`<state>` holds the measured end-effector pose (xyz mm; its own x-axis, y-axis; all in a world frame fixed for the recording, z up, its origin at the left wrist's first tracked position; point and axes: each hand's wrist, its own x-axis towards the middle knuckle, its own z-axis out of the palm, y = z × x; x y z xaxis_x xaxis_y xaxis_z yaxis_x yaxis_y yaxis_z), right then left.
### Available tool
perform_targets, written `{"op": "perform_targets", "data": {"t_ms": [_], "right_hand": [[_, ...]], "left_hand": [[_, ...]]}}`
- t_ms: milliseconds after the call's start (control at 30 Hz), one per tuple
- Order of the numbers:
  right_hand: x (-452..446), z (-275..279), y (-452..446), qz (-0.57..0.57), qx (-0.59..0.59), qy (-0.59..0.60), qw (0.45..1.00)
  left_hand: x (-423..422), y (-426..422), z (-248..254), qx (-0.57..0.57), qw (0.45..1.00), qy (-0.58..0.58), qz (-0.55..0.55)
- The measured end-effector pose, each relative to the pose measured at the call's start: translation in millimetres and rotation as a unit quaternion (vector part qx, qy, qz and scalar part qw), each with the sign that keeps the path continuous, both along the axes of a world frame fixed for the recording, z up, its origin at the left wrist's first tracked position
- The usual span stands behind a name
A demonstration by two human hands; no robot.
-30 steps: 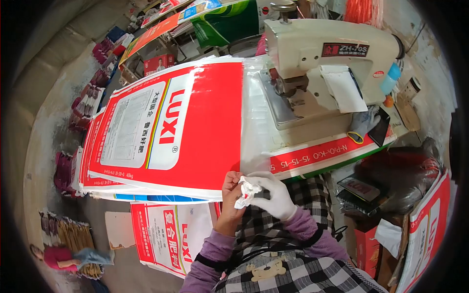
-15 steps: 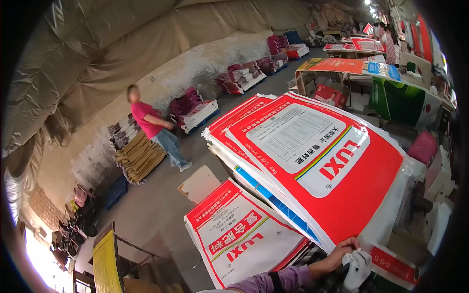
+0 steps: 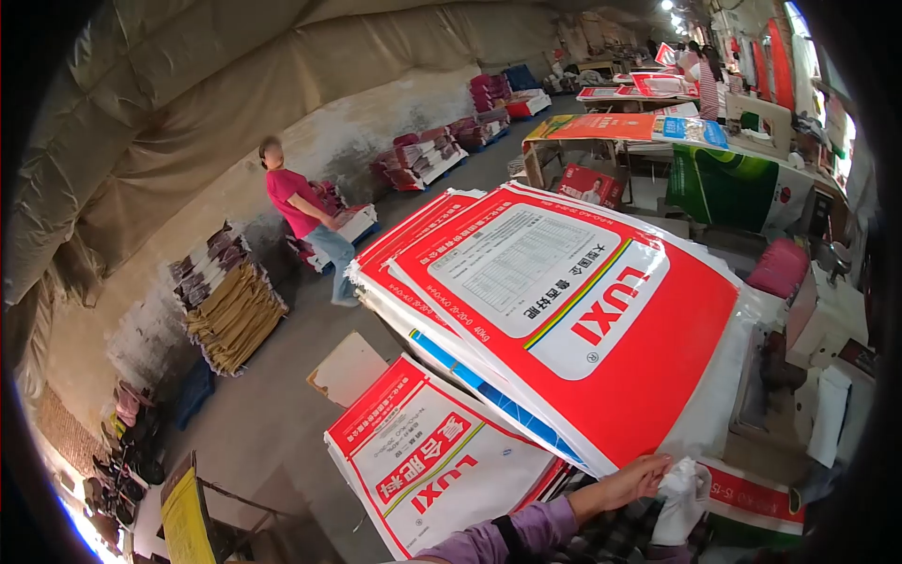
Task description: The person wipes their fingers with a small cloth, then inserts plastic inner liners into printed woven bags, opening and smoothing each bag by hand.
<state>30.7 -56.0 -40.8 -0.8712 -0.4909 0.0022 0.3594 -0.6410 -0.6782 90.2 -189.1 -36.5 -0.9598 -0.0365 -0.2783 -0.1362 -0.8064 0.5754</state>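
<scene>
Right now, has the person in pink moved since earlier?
Yes, to the right against the brown pile by the wall: the person overlapped it earlier and now shows clear of it, in front of the next stack.

Red and white across my view

I see a glossy red top bag [image 3: 700,352] with a white panel, red lettering and a thin yellow-and-green stripe. Blue shows along the stack's lower edge [image 3: 512,406]. The lower bag [image 3: 479,508] is white, bordered red. I also see a purple sleeve [image 3: 550,526] banded black, a white glove [image 3: 678,517], a green cover [image 3: 705,179] and a person [image 3: 299,202] in a pink top.
</scene>
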Motion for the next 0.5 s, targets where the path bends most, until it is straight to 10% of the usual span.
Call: {"op": "perform_targets", "data": {"t_ms": [100,500], "right_hand": [[4.6,3.5,-4.3,-0.032,0.209,0.111,0.971],[5.7,25.6,0.3,-0.147,0.397,0.516,0.745]], "left_hand": [[-4.0,-1.3,0.1,-0.013,0.999,-0.047,0.023],[-13.5,4.4,-34.1,-0.094,0.992,-0.054,0.064]]}}
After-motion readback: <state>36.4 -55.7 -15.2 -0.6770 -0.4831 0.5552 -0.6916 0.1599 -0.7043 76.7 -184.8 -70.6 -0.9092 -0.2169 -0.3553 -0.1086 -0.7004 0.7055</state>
